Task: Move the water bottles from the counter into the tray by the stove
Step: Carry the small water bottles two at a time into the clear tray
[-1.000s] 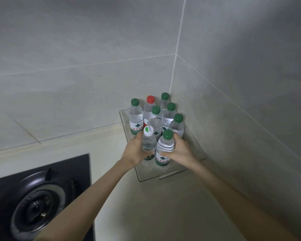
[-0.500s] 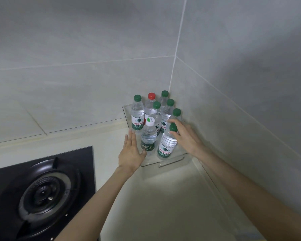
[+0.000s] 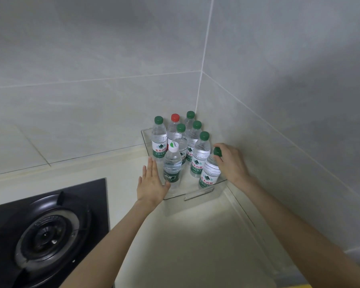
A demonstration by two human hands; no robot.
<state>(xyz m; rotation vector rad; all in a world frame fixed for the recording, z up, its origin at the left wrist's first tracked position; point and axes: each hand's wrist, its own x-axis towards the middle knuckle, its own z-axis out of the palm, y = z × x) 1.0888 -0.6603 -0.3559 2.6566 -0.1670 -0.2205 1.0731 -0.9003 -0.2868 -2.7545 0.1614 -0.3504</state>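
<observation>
We see eight water bottles (image 3: 181, 142) clustered in a clear tray (image 3: 198, 193) that sits on the pale surface (image 3: 195, 235), pushed into the corner where the two tiled walls (image 3: 92, 90) meet. The stove (image 3: 44, 235) lies to the left, nearer us. Most bottles stand upright, among them a red-capped bottle (image 3: 173, 129) at the back and a white-capped bottle (image 3: 172, 169) at the front left. The right hand (image 3: 232, 163) is at the tray's front right corner. Its fingers (image 3: 223, 147) are curled round the cap and neck of a green-capped bottle (image 3: 210, 173), which leans toward the right wall with its base in the tray. The left hand (image 3: 151, 183) is held flat just beside the white-capped bottle, fingers (image 3: 152, 169) straight and pressed together, holding nothing. Its thumb reaches toward that bottle's base, and we cannot tell whether it touches.
</observation>
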